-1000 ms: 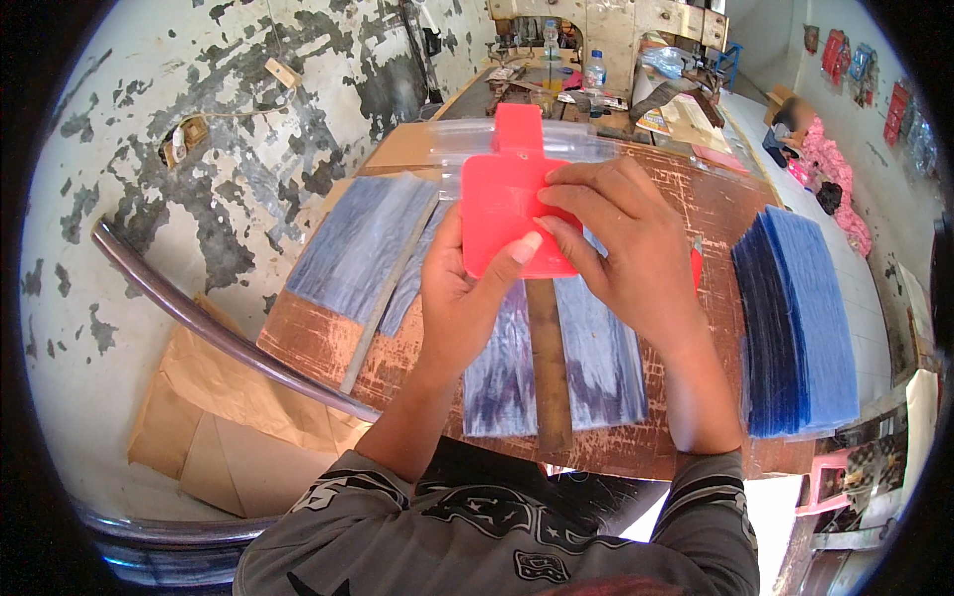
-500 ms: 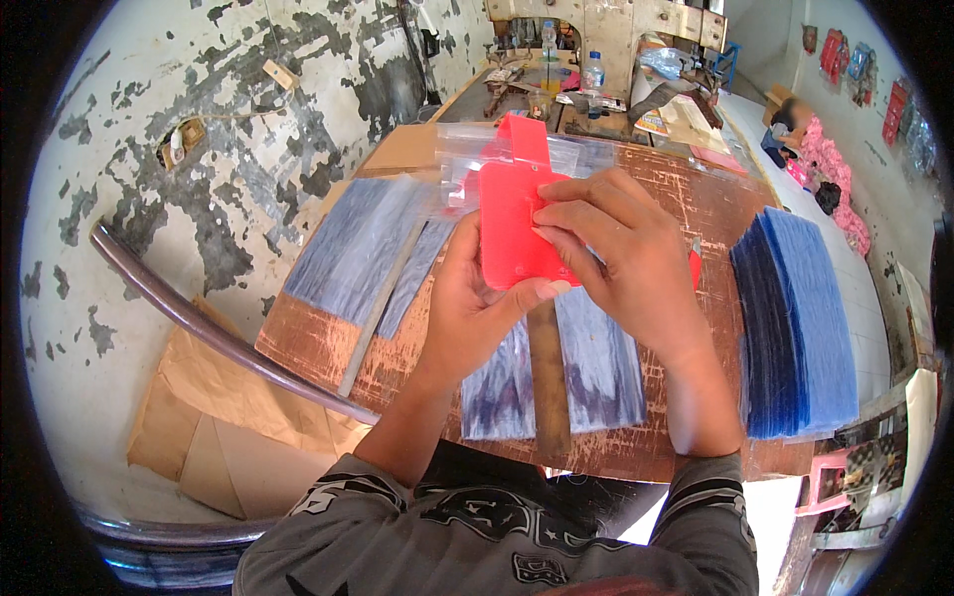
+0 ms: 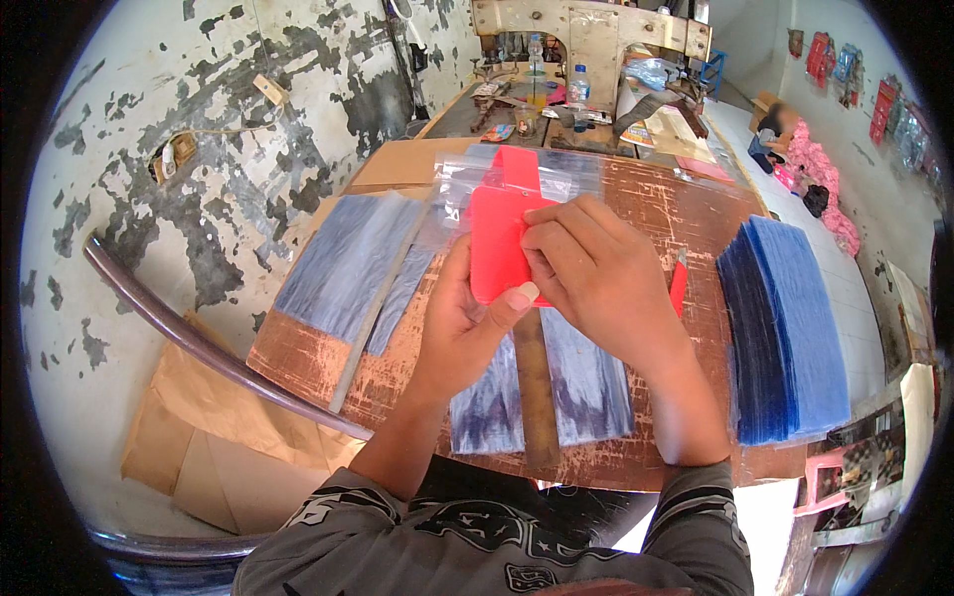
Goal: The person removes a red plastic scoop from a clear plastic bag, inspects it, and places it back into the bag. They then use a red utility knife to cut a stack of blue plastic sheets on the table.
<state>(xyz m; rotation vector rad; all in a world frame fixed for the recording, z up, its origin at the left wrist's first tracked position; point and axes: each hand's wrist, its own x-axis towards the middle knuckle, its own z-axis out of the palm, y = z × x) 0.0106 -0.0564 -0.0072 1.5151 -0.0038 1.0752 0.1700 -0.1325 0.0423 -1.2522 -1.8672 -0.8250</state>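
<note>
A flat red piece (image 3: 499, 233) with rounded corners and a red strap (image 3: 517, 171) at its top is held up over the table; it looks like a soft plastic tag or small pouch. My left hand (image 3: 467, 310) grips its lower left edge, thumb across the front bottom corner. At its right side, the bent fingers of my right hand (image 3: 588, 263) pinch together on the face; what lies between the fingertips is hidden. Under my hands lie bluish, streaky sheets (image 3: 591, 382) with a brown flat bar (image 3: 537, 397) along them.
Clear plastic (image 3: 571, 177) lies behind the red piece. More bluish sheets (image 3: 348, 253) and a grey metal strip (image 3: 370, 333) are at left. A slim red tool with a grey tip (image 3: 679, 283) lies right of my hand, beside a tall blue sheet stack (image 3: 800, 328). A machine (image 3: 596, 20) stands behind.
The view has shifted slightly, so my hands and the red piece sit a little lower and farther left. My right fingers are bent more closely against it. More of the slim red tool shows.
</note>
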